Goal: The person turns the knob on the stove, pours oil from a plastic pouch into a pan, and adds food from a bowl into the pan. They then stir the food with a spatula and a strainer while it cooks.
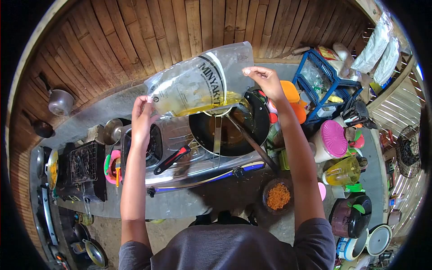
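Observation:
A clear plastic oil pouch [184,85] printed in black is stretched between my hands above the stove, with yellow oil pooled along its lower edge. My left hand [142,112] pinches its left side. Fingers of my right hand [264,78] close on the pouch's right edge. Under the pouch's lower right part sits a black wok [263,128] with brown liquid inside. A strainer [217,139] and a wooden-handled utensil [252,141] lie across the wok, their far ends partly hidden by the pouch.
The wok stands on a metal gas stove [198,173]. At right are a blue rack [324,81], a pink-lidded container [334,139] and a jug of yellow liquid [343,172]. A bowl of orange shreds [278,196] is near my right forearm. A grill [83,164] stands left.

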